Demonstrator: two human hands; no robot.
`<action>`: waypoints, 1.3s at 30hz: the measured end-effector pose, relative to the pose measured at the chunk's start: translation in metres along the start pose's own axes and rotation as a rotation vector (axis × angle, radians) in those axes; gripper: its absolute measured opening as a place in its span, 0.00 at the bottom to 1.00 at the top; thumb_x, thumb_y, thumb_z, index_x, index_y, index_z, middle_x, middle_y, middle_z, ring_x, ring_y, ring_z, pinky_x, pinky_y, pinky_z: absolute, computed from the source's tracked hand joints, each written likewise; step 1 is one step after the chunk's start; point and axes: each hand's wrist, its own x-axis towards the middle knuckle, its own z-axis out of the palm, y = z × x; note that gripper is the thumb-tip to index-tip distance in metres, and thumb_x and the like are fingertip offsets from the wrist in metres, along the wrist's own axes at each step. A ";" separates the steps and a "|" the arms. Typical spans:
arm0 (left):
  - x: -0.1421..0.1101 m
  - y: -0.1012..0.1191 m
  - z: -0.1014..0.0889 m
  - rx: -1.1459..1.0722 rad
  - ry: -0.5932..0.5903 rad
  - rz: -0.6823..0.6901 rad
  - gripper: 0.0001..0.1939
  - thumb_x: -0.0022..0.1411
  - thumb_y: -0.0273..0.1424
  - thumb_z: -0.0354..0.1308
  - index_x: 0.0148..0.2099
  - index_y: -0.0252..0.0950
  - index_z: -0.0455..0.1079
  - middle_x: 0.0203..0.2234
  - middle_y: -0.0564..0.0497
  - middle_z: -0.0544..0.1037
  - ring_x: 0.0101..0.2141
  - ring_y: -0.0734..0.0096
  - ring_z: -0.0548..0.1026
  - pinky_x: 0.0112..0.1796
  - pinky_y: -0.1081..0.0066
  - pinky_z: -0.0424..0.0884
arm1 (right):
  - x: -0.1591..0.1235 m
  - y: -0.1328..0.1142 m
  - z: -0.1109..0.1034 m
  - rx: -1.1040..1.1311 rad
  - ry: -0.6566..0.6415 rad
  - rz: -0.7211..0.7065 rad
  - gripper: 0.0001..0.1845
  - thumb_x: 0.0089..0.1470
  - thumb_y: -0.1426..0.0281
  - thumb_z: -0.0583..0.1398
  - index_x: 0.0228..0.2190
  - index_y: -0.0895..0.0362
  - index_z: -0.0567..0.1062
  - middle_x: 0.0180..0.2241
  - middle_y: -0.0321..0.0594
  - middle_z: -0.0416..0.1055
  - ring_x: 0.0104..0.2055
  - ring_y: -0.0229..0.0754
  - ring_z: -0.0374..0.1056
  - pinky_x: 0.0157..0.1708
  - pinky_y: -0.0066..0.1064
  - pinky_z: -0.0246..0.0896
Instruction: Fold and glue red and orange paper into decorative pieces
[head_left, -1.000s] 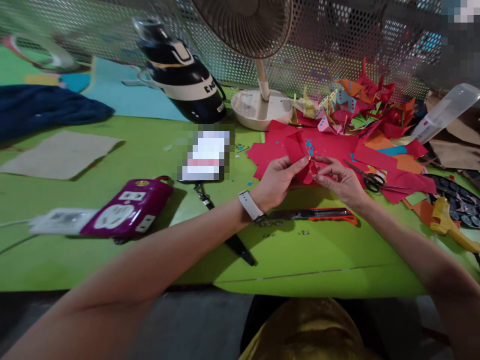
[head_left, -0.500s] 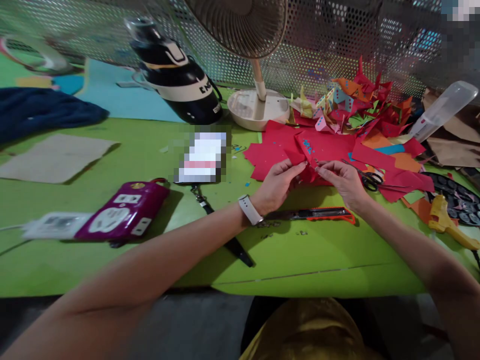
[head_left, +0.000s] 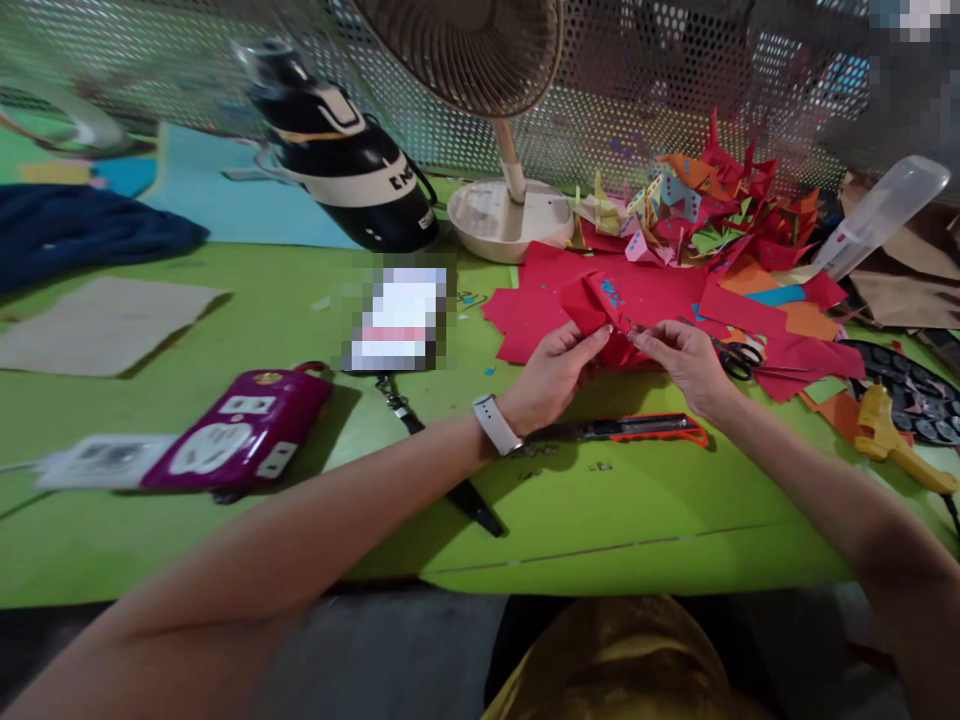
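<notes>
Between my two hands is a folded piece of red paper [head_left: 581,303] with small blue bits on it. My left hand [head_left: 551,372], with a white band on its wrist, pinches the paper between thumb and fingers. My right hand [head_left: 682,362] pinches its right edge close to the left fingertips; the exact grip is too small to make out. Under and behind them lie flat red paper sheets [head_left: 660,290]. Black-handled scissors [head_left: 739,360] rest just right of my right hand. An orange and black box cutter [head_left: 645,429] lies in front of my hands on the green table [head_left: 420,545].
A phone [head_left: 397,320] with a black strap and a purple power strip [head_left: 240,425] lie to the left. Behind stand a dark bottle [head_left: 352,160] and a fan [head_left: 510,215]. Folded colored paper shapes [head_left: 712,200] pile up at the back right, near a yellow glue gun [head_left: 889,425].
The view has shifted slightly. The folded red paper has tilted a little and shows more of its left flap. Both hands keep their pinch in nearly the same place.
</notes>
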 end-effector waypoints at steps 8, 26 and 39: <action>0.001 -0.001 -0.002 -0.012 -0.002 -0.010 0.11 0.54 0.34 0.69 0.39 0.36 0.78 0.34 0.49 0.83 0.39 0.64 0.80 0.46 0.64 0.74 | 0.002 -0.001 -0.004 -0.010 -0.024 0.007 0.15 0.41 0.59 0.69 0.22 0.55 0.72 0.24 0.32 0.71 0.28 0.34 0.63 0.32 0.30 0.58; -0.001 -0.001 0.002 -0.065 0.057 -0.035 0.08 0.53 0.31 0.69 0.36 0.35 0.77 0.32 0.49 0.83 0.39 0.62 0.80 0.45 0.62 0.74 | -0.001 0.000 0.002 -0.019 0.019 -0.030 0.14 0.43 0.59 0.66 0.22 0.54 0.70 0.24 0.32 0.69 0.29 0.35 0.63 0.34 0.31 0.57; -0.002 -0.002 0.003 -0.052 0.013 -0.009 0.10 0.54 0.33 0.69 0.39 0.36 0.77 0.39 0.48 0.84 0.46 0.59 0.79 0.50 0.59 0.73 | -0.002 0.000 0.003 -0.011 0.041 -0.016 0.16 0.42 0.57 0.67 0.23 0.55 0.70 0.26 0.33 0.71 0.30 0.35 0.64 0.34 0.31 0.59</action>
